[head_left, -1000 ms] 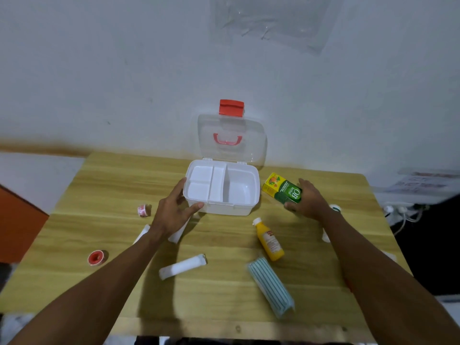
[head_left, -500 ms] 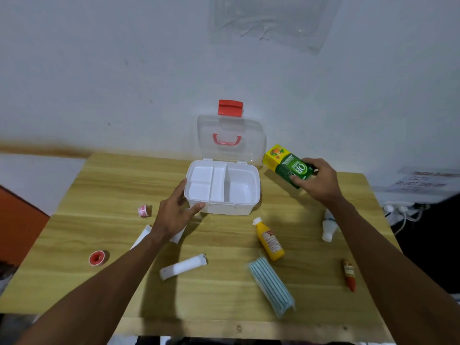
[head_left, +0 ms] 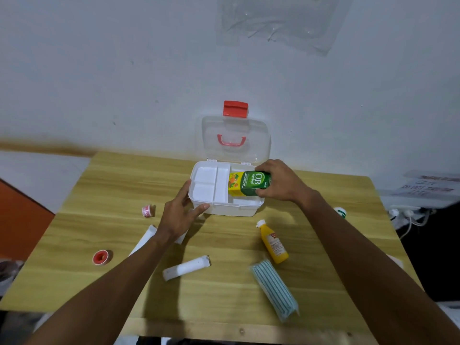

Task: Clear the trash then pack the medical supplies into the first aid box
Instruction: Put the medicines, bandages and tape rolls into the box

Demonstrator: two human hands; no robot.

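The green and yellow carton (head_left: pixel 250 183) reads "OB herbal" in white letters; its smaller print is too fine to read. A paper sheet (head_left: pixel 428 186) at the far right shows "DO NOT", the rest blurred. The label on the yellow bottle (head_left: pixel 274 243) is illegible.

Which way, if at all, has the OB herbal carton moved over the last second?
Yes. The right hand carried the OB herbal carton left, from the table beside the first aid box to over its large right compartment.
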